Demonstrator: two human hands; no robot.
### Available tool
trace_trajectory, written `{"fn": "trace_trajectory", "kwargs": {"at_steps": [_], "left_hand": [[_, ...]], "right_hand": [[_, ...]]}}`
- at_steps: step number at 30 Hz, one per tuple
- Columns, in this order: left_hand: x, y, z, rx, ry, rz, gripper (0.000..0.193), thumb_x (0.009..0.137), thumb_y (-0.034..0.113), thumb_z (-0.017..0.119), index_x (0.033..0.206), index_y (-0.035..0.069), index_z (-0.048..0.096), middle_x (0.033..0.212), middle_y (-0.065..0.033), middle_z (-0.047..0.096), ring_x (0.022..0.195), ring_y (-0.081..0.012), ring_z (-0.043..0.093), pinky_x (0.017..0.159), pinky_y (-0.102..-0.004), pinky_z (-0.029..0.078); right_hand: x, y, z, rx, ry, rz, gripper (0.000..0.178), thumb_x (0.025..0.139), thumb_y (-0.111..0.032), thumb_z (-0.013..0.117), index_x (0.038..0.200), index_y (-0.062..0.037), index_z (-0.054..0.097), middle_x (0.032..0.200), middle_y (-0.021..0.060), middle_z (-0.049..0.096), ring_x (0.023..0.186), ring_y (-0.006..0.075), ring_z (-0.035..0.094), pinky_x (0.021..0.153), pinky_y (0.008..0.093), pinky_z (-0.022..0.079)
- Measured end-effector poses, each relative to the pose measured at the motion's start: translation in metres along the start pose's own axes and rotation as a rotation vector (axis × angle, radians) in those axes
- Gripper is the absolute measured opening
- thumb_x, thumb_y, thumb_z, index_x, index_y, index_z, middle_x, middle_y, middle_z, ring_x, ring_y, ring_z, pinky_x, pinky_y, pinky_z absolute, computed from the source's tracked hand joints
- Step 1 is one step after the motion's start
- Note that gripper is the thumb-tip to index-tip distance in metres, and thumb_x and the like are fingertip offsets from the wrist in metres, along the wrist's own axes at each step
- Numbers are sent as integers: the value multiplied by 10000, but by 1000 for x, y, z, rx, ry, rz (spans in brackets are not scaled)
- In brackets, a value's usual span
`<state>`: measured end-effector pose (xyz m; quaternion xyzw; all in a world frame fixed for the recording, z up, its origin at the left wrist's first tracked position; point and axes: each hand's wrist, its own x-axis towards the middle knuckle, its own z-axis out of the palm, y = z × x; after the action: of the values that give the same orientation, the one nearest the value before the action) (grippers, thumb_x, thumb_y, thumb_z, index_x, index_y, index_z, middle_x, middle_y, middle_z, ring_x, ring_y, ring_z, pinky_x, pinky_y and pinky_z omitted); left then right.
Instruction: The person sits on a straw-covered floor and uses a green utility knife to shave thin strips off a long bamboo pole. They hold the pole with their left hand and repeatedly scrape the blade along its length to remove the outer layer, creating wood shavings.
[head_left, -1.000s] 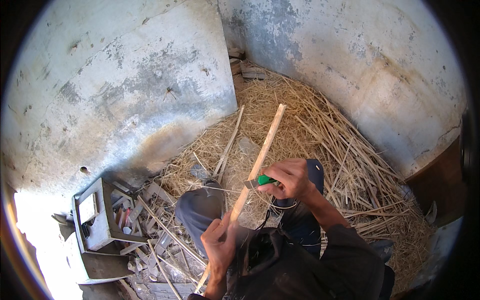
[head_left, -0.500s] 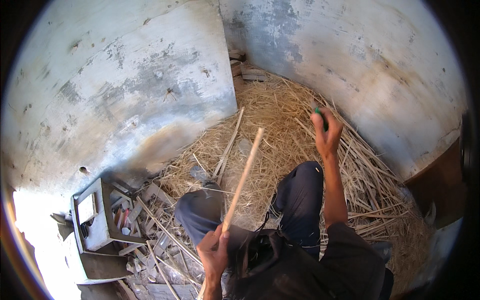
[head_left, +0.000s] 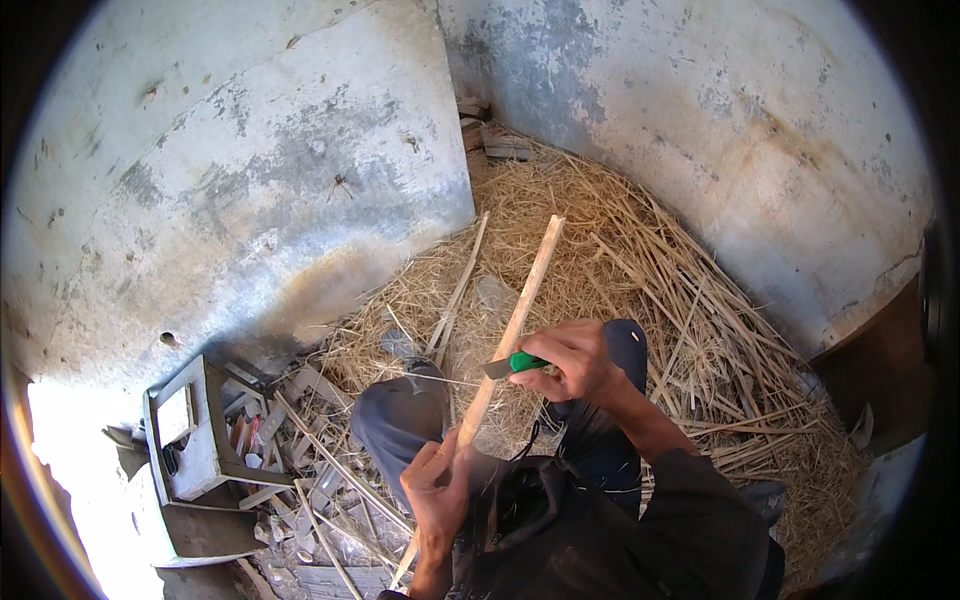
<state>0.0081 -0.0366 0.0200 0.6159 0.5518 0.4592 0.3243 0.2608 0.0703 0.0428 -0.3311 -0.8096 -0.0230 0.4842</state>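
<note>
A long, pale strip of wood or bamboo point(head_left: 528, 285) slants up and to the right between my knees. My left hand point(head_left: 435, 490) is closed round its lower part, and its bottom end runs down past my left wrist. My right hand point(head_left: 572, 360) grips a knife point(head_left: 524, 361) with a green handle. The short, dark blade points left and lies across the strip around its middle, apparently touching it. My right fingers hide part of the handle.
Thin shavings point(head_left: 560, 190) cover the floor ahead, and a heap of long split strips point(head_left: 740, 340) lies along the right wall. At left, an open wooden box point(head_left: 205, 470) holds small items among scrap pieces. Scuffed walls point(head_left: 330, 130) stand close on both sides.
My right hand has come down and left with the knife, from above the right-hand heap onto the strip. The strip's upper end has shifted up and to the right.
</note>
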Motion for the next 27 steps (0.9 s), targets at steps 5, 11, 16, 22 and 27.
{"fn": "trace_trajectory", "kwargs": {"at_steps": [5, 11, 16, 22, 27], "left_hand": [[-3, 0, -1, -13, -31, -7, 358, 901, -15, 733, 1258, 1, 745, 768, -47, 606, 671, -77, 503, 609, -243, 402], [-7, 0, -4, -20, -43, -18, 355, 916, -4, 724, 1270, 16, 745, 763, -56, 609, 669, -92, 510, 606, -255, 405], [-10, 2, -5, -37, -34, -17, 345, 920, 4, 720, 1263, 17, 747, 745, -59, 596, 661, -96, 509, 601, -266, 404], [-18, -6, -10, 53, -86, -37, 299, 933, 42, 733, 1229, 9, 756, 713, -47, 569, 649, -99, 490, 591, -291, 393], [-29, -36, -23, -69, -16, -162, 288, 1032, 165, 688, 1168, -83, 745, 731, 12, 587, 598, -88, 457, 564, -273, 364]], "right_hand": [[0, 5, -2, -88, 14, -74, 395, 885, -447, 824, 821, -76, 705, 675, 16, 697, 500, 157, 638, 479, 300, 469], [4, 3, -5, -150, 38, -123, 431, 898, -492, 803, 798, -86, 699, 662, 10, 693, 486, 154, 624, 478, 293, 461], [3, 10, -5, -162, 48, -124, 368, 878, -490, 814, 839, -135, 723, 667, -25, 660, 492, 126, 585, 476, 296, 438], [-5, 86, -27, -243, 389, 178, 421, 981, -475, 709, 913, -62, 753, 635, 24, 624, 471, 175, 530, 465, 323, 406], [-6, 159, -83, -457, 487, 600, 619, 1048, -586, 573, 956, -1, 755, 634, 37, 567, 501, 131, 442, 498, 347, 350]]}}
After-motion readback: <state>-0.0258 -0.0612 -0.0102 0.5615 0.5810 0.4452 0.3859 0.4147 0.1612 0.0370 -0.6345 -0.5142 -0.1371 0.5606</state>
